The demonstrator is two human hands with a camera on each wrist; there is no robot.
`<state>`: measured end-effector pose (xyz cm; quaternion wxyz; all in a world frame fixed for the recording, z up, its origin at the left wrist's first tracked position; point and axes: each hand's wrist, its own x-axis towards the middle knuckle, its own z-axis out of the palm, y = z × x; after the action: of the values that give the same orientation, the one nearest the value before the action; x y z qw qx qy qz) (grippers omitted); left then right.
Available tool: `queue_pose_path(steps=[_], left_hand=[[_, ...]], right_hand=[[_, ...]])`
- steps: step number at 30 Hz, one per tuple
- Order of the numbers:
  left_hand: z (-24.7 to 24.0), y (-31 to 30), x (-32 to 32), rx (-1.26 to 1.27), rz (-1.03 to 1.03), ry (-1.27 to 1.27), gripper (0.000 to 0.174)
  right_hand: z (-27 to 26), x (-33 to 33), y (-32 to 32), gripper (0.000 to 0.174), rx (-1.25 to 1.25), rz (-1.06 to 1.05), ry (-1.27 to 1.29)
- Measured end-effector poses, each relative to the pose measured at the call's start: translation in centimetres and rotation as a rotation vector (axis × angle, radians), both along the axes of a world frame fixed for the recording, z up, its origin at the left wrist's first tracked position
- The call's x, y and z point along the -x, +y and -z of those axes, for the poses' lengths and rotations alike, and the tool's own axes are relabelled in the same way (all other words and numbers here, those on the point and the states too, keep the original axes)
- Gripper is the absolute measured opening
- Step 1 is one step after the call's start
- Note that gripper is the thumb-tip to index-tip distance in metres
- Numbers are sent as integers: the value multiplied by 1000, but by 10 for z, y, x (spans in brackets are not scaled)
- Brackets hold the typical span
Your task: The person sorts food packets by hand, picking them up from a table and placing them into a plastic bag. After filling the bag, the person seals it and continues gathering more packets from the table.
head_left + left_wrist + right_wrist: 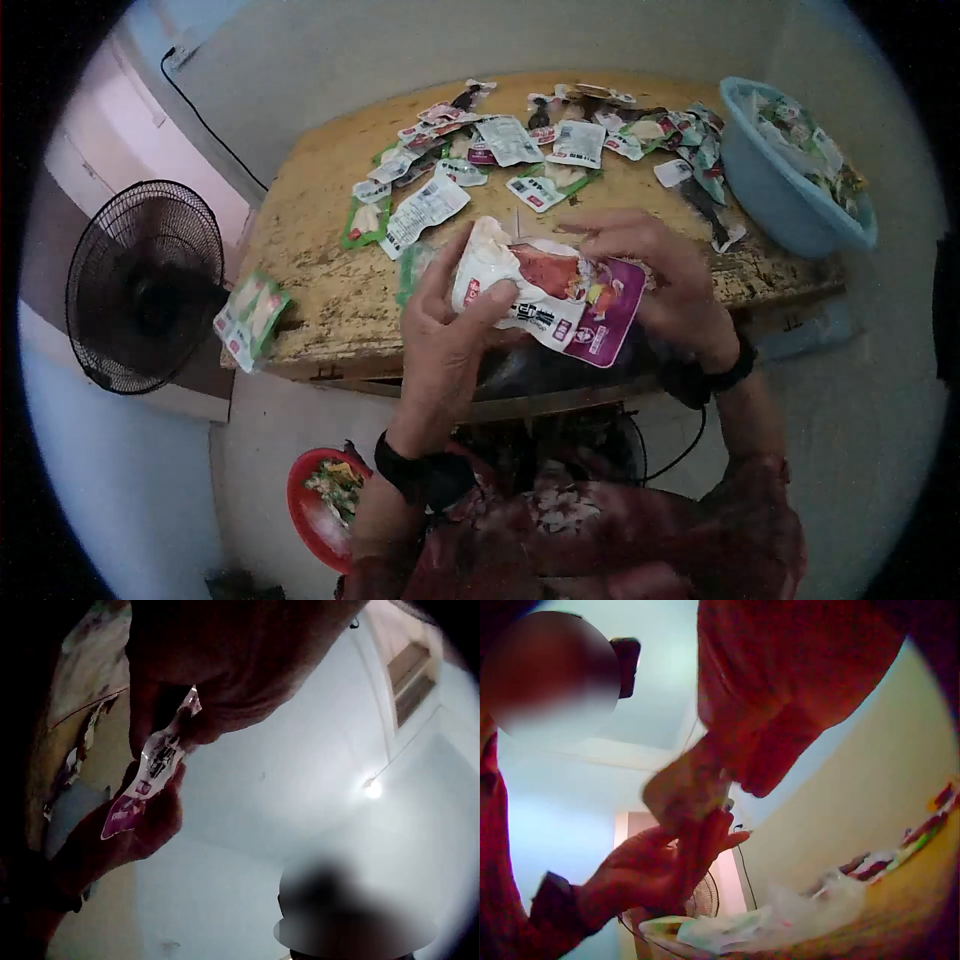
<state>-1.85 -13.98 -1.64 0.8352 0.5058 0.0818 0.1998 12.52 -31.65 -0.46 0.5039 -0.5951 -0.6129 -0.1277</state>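
A white and purple food pouch (560,300), printed with a reddish-brown food picture, is held up over the table's front edge. My left hand (445,330) grips its left end, thumb across the printed front and fingers behind. At its upper right, my right hand (665,275) has bent fingers near the top edge, and its thumb side is hidden behind the purple end. In the left wrist view the pouch (157,765) shows nearly edge-on between the two hands. From the right wrist, the curled right hand (780,727) meets the blurred pouch (686,787).
Several packets (510,140) lie scattered over the worn yellow table (320,200). A blue basin (770,185) with wrappers stands at the table's right edge. One green-edged packet (250,320) overhangs the left corner beside a black fan (145,285). A red basin (300,500) is below.
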Motion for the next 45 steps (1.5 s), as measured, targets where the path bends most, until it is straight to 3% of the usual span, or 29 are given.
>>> queue_pose_path(steps=[4, 7, 12, 13, 16, 19, 22, 25, 31, 37, 40, 43, 45], left_hand=[[-7, -2, 1, -128, -161, 12, 70], [-5, -8, -8, -207, -211, -2, 66], [1, -9, -20, -494, -340, -89, 69], [1, -4, -18, -740, -476, -40, 60], [4, 7, -12, -1298, -533, 93, 44], [19, 2, -18, -1546, -566, 110, 34], [23, -8, -28, -1625, -512, 199, 29], [34, -6, -37, -1555, -377, 268, 22], [26, -19, -39, -1464, -472, 84, 14], [14, -25, -41, -1474, -513, 96, 13], [16, -27, -44, -1429, -540, -2, 13], [10, -31, -45, -1445, -533, -118, 13], [9, -33, -47, -1455, -529, -123, 15]], right_hand=[[15, 4, -16, 29, 67, 62, 870], [33, 13, -18, 30, 37, -166, 926], [22, 15, -21, 28, -4, 226, 945], [18, 14, -24, 25, -47, 282, 942], [24, 0, -41, 24, 8, 427, 861], [29, 2, -55, 32, 24, 419, 951], [50, -7, -59, 31, 109, 305, 921], [47, -1, -52, 28, 201, 358, 986], [39, 0, -32, 30, 229, 184, 1077], [34, -9, -6, 36, 338, 50, 1170], [36, -9, 15, 37, 260, -62, 1203], [52, -21, 27, 37, 296, -170, 1088], [59, -25, 32, 39, 355, -42, 819]])
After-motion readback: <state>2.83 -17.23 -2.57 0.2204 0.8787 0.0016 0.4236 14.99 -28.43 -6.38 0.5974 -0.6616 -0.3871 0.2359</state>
